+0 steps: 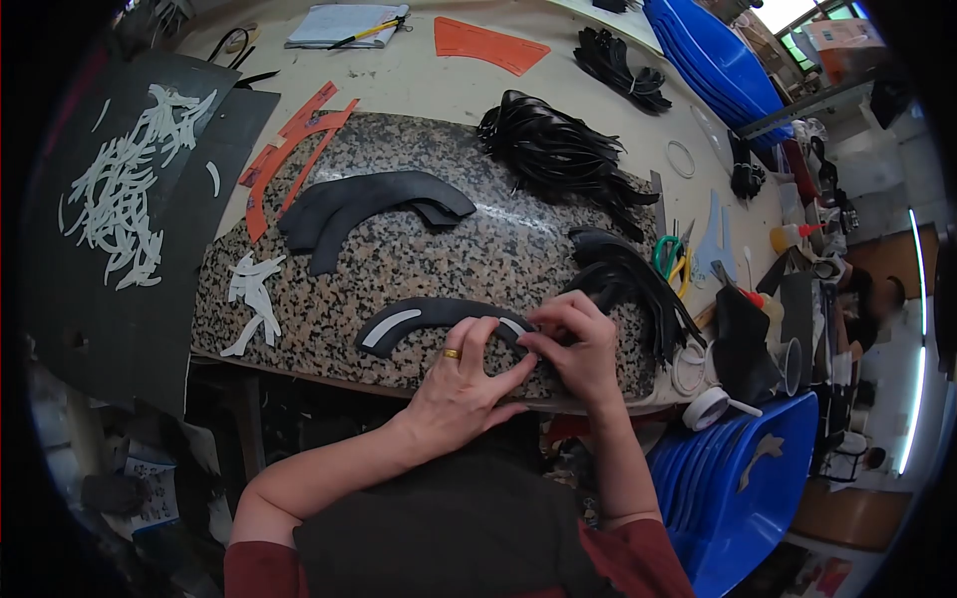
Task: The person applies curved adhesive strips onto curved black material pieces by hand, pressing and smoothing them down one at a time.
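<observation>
A curved black band (429, 312) lies on the speckled stone slab near its front edge. One narrow white strip (391, 328) sits along its left part, and a second white strip (511, 325) is at its right part, under my fingers. My left hand (461, 379), with a ring on one finger, bends over the band and holds it at the middle, fingertips on its surface. The fingertips of my right hand (576, 344) are pinched together at the right end of the second strip, partly hiding it. Further back lie stacked curved black bands (374, 204).
Loose white strips (254, 299) lie at the slab's left; many more (135, 194) cover a dark sheet. Orange templates (289, 149), black strip bundles (558, 149), green-handled scissors (666, 254) and a tape roll (706, 409) surround the work. Blue bins (738, 488) stand at right.
</observation>
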Tool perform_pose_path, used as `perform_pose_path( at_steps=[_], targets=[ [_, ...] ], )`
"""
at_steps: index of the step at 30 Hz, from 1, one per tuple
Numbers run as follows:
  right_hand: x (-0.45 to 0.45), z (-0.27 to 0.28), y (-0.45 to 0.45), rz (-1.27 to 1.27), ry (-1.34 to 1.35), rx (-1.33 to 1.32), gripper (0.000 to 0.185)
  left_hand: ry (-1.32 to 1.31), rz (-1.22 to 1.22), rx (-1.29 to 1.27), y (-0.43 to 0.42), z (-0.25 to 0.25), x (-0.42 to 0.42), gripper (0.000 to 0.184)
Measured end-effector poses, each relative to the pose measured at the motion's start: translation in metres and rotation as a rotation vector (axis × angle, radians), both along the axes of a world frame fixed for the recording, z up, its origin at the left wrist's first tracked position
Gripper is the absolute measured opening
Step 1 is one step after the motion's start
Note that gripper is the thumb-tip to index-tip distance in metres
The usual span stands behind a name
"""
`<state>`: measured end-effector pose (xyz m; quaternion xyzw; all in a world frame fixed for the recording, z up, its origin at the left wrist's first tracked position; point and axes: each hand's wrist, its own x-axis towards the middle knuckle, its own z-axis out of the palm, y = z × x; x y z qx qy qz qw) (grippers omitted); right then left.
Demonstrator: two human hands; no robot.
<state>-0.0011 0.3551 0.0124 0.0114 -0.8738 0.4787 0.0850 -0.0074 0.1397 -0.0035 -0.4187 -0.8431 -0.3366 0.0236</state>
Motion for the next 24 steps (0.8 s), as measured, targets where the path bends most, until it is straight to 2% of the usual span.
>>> perform_pose_path(
  at_steps=[5, 8, 11, 16, 19, 22, 23, 24],
  targets=[
    [0.007, 0.012, -0.005, 0.070, 0.076, 0.340, 0.013, 0.153, -0.063, -0.197, -0.007, 0.013, -0.007, 0.064],
    [-0.018, 0.038, 0.013, 0.149, 0.044, 0.448, 0.011, 0.174, -0.101, -0.147, -0.008, 0.019, -0.015, 0.065],
    [-0.074, 0.050, 0.026, -0.012, 0.037, 0.409, 0.011, 0.191, -0.069, -0.129, -0.003, 0.013, -0.018, 0.061],
    [-0.158, 0.028, 0.036, -0.072, 0.279, 0.641, 0.014, 0.135, -0.021, -0.128, 0.003, 0.021, -0.022, 0.051],
    [-0.186, 0.032, 0.040, -0.132, 0.446, 0.633, 0.011, 0.157, 0.001, -0.108, 0.005, 0.023, -0.026, 0.050],
    [-0.202, 0.033, 0.058, 0.030, 0.347, 0.947, 0.011, 0.118, 0.000, -0.150, 0.009, 0.030, -0.025, 0.048],
    [-0.208, 0.034, 0.063, 0.042, 0.283, 1.010, 0.013, 0.112, 0.022, -0.125, 0.012, 0.032, -0.025, 0.046],
    [-0.211, 0.038, 0.066, 0.044, 0.262, 0.965, 0.014, 0.103, 0.044, -0.098, 0.014, 0.032, -0.026, 0.044]
  ],
)
